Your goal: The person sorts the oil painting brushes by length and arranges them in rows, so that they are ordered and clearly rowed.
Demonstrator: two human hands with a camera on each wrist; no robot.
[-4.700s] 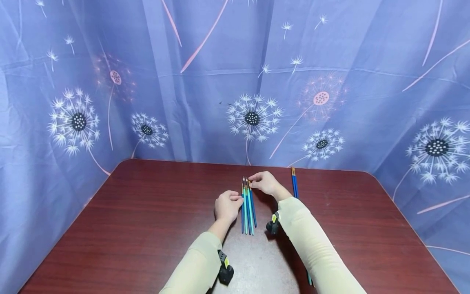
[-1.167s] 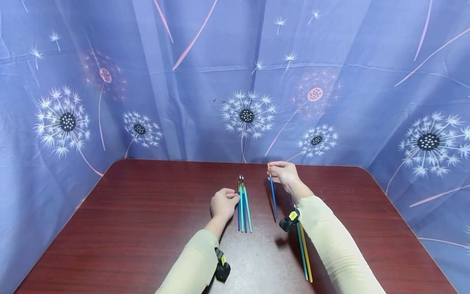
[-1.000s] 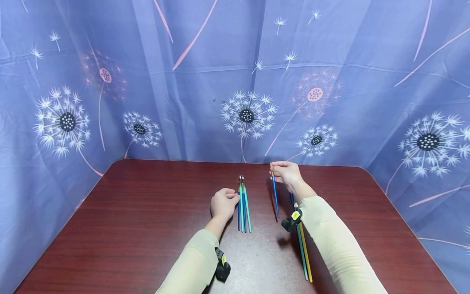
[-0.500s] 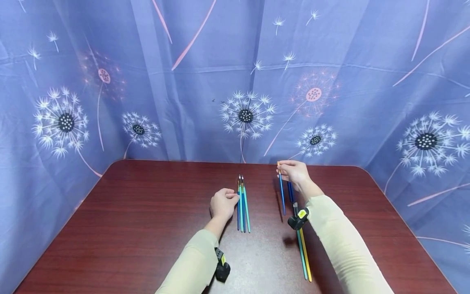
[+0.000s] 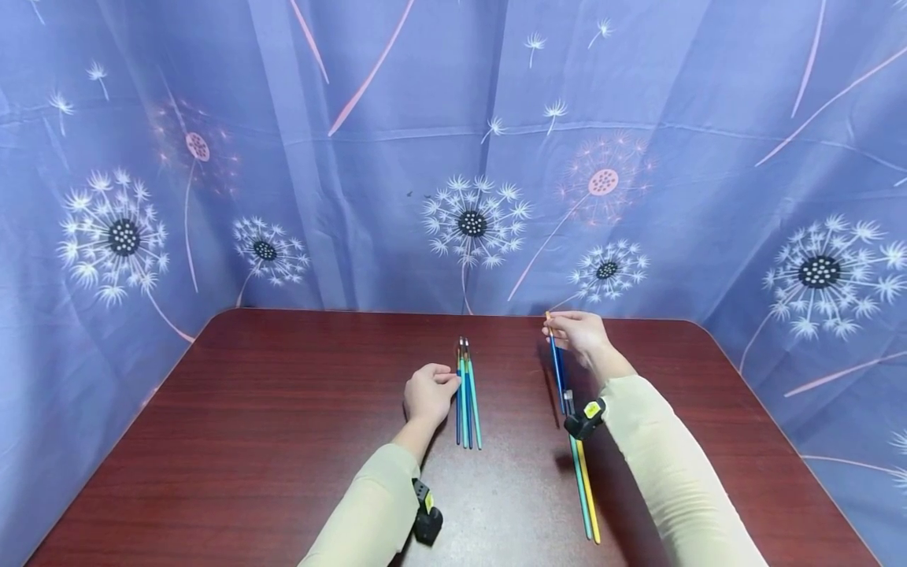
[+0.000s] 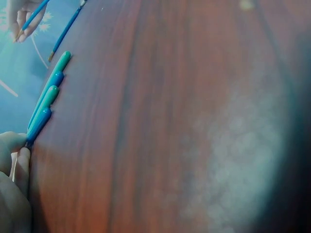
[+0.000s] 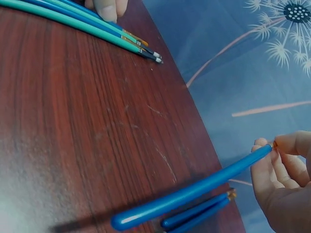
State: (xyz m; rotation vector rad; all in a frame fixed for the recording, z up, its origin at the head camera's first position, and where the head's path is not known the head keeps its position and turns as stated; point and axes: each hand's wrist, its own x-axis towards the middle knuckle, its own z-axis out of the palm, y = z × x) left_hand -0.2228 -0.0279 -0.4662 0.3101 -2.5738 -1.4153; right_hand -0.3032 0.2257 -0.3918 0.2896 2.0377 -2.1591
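My right hand [image 5: 583,335] pinches a blue paintbrush [image 7: 194,189] near its bristle end, the handle slanting down over the table. Beneath it in the right wrist view lie two other blue paintbrushes [image 7: 195,209]. In the head view the held brush overlaps them. My left hand [image 5: 431,394] pinches the leftmost dark blue paintbrush [image 6: 39,125] of a side-by-side row of teal and dark blue ones, bristles away from me. The row's right edge is a teal paintbrush [image 5: 474,402].
Nearer me on the right, a teal paintbrush [image 5: 580,488] and a yellow paintbrush [image 5: 590,496] lie alongside each other, bristle ends toward the blue pair. The dark red wooden table [image 5: 283,409] meets a blue dandelion-print curtain [image 5: 383,197] at the back and sides.
My right hand has taken a blue paintbrush from the row and carried it rightward, over the blue pair. My left hand has stayed at the row.
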